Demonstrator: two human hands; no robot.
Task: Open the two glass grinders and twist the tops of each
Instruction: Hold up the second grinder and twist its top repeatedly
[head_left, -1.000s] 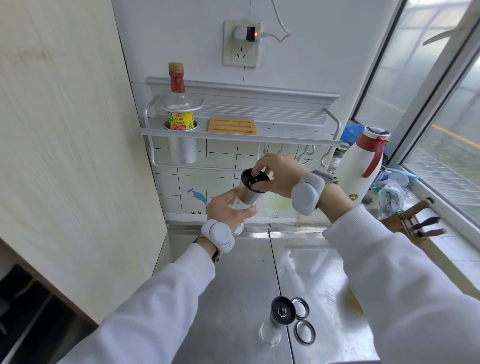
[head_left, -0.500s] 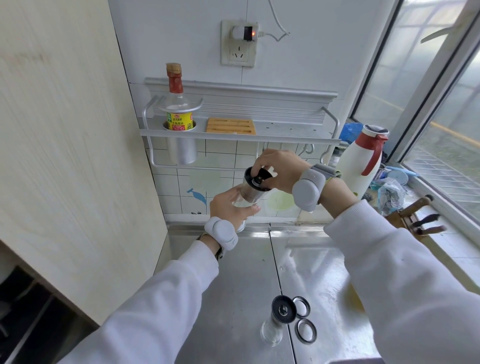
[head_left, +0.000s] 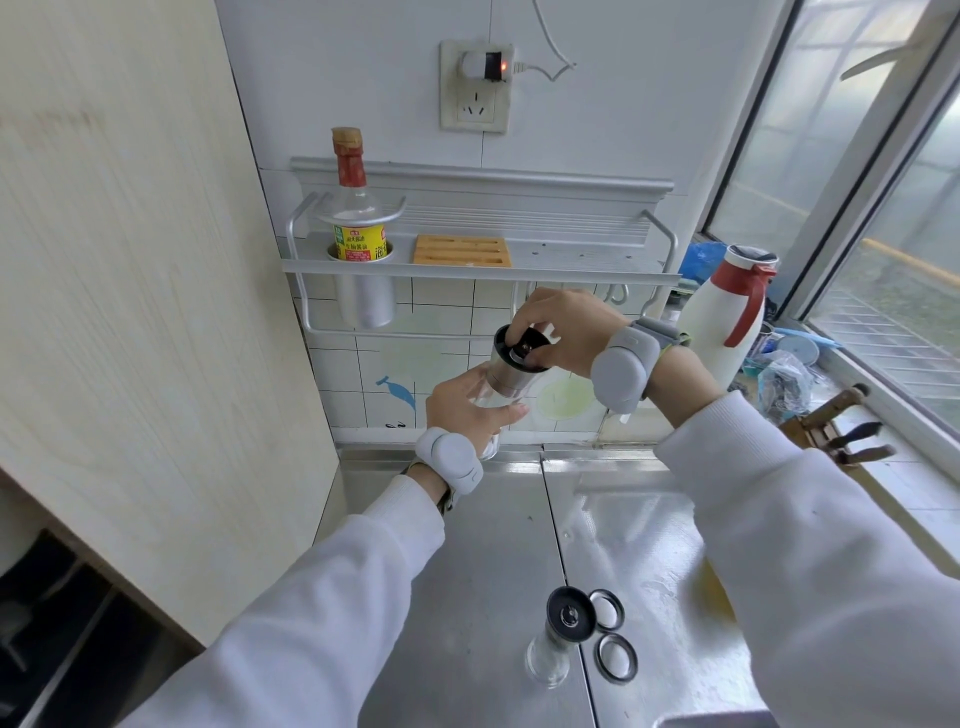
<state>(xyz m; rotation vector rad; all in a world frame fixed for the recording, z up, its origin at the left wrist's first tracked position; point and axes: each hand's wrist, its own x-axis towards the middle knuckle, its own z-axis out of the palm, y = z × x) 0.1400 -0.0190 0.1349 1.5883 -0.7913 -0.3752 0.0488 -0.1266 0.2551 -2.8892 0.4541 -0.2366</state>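
Note:
I hold one glass grinder (head_left: 506, 382) tilted in the air in front of the tiled wall. My left hand (head_left: 467, 408) wraps its clear glass body from below. My right hand (head_left: 563, 327) grips its black top, fingers curled around the rim. The second glass grinder (head_left: 558, 642) stands upright on the steel counter near me, black top on, untouched. Two round lids (head_left: 613, 636) with dark rims lie flat on the counter just right of it.
A steel counter (head_left: 493, 545) spreads below my arms. A wall shelf (head_left: 519, 270) carries a red-capped bottle (head_left: 353, 208) and a wooden block. A white jug with a red handle (head_left: 727, 317) and a knife block (head_left: 826, 426) stand at the right by the window. A wooden panel (head_left: 130, 286) closes the left.
The held grinder has tilted a little more to the left and my right hand has turned on its black top. The grinder on the counter has stayed put.

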